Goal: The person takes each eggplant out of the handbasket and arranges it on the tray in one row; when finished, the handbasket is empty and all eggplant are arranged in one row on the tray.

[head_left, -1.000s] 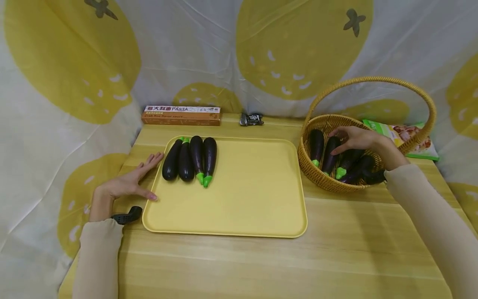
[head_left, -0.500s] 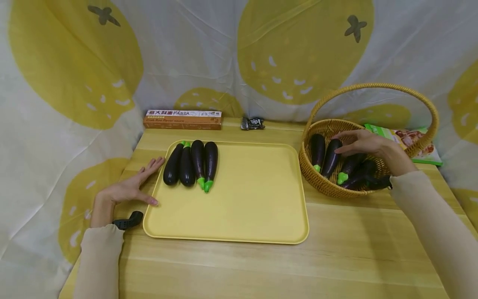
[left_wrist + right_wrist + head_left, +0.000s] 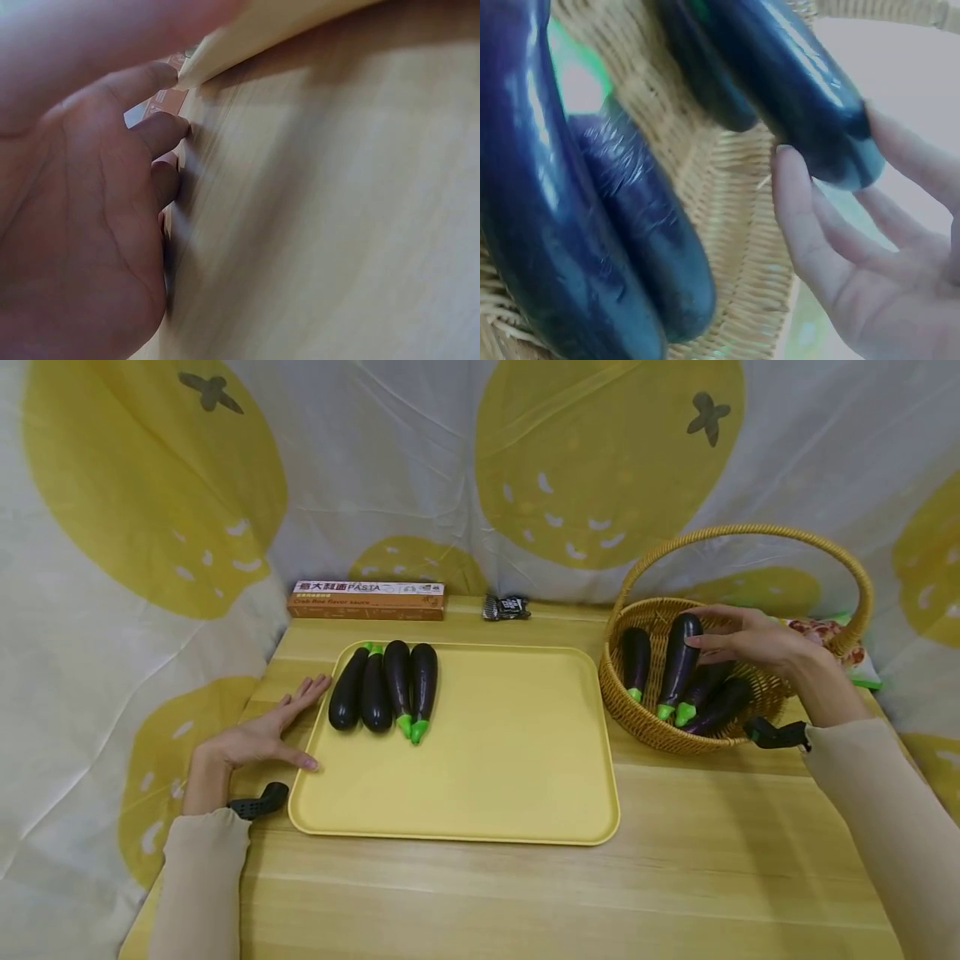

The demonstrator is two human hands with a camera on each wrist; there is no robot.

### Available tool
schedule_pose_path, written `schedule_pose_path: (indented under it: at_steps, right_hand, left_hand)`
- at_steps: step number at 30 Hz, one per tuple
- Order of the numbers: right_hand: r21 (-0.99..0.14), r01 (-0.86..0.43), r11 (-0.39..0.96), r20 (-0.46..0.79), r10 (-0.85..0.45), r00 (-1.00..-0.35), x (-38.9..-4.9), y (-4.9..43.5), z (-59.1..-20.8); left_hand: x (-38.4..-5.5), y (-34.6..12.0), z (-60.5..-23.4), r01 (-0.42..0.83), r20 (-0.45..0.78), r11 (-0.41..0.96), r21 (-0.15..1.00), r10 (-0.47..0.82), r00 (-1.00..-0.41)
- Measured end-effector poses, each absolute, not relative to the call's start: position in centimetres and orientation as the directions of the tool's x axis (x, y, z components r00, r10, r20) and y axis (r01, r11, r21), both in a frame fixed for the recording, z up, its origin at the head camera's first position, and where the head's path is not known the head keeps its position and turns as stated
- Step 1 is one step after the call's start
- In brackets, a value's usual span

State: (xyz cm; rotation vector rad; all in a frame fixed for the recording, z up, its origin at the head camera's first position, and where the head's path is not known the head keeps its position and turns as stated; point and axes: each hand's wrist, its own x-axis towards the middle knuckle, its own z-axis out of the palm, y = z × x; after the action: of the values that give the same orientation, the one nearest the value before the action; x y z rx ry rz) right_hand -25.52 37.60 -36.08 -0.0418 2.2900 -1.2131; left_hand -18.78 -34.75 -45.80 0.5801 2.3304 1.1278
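My right hand (image 3: 757,642) pinches the thick end of an eggplant (image 3: 679,662) between thumb and fingers, over the wicker basket (image 3: 651,732). Its green stem end points down toward the other eggplants; in the right wrist view the held eggplant (image 3: 795,82) hangs apart from two eggplants below. Several more eggplants, one at the basket's left side (image 3: 636,658), lie in the basket. At the left edge of the yellow tray (image 3: 510,760), my left hand (image 3: 251,739) rests with fingers spread and thumb on the rim. A row of several eggplants (image 3: 377,693) fills the tray's upper left.
Behind the tray stand a pasta box (image 3: 366,601) and a small black packet (image 3: 506,607). The basket's tall handle (image 3: 750,531) arches over my right hand. A green and white food bag (image 3: 862,670) lies behind the basket. A patterned curtain (image 3: 420,460) hangs at the back.
My right hand has taken hold of an eggplant by its thick end and raised it within the basket, moving slightly up and right. The left hand stays at the tray edge.
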Motion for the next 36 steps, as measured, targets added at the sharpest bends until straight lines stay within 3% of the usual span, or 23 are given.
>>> schedule_pose_path:
  at_steps: [6,11,15,20,26,36]
  right_hand:
    - [-0.812,0.237,0.533,-0.398,-0.208,-0.894,-23.9,37.0,-35.0]
    - [-0.861,0.163,0.482,-0.285,-0.192,-0.939,-21.7,36.0,-33.8]
    - [-0.911,0.029,0.412,-0.17,-0.311,-0.935,-19.9,35.5,-33.3]
    - [-0.902,-0.102,0.418,-0.14,-0.509,-0.849,-18.4,32.2,-33.1]
    - [-0.886,-0.028,0.464,-0.245,-0.518,-0.82,-18.9,24.6,-34.4]
    - [-0.949,0.115,0.293,-0.239,-0.434,-0.869,-22.4,13.4,-39.6]
  left_hand:
    - [-18.8,-34.8,-45.9,0.165,-0.243,0.581,0.797,0.559,-0.793]
    - [-18.9,-34.7,-45.7,0.165,-0.235,0.57,0.805,0.562,-0.793]
    - [-18.9,-34.7,-45.7,0.165,-0.236,0.572,0.804,0.56,-0.795]
    - [-18.8,-34.7,-45.6,0.161,-0.243,0.588,0.793,0.547,-0.801]
    - [-18.7,-34.5,-45.5,0.156,-0.253,0.605,0.781,0.535,-0.806]
    - [-18.8,-34.7,-45.6,0.158,-0.25,0.599,0.785,0.54,-0.804]
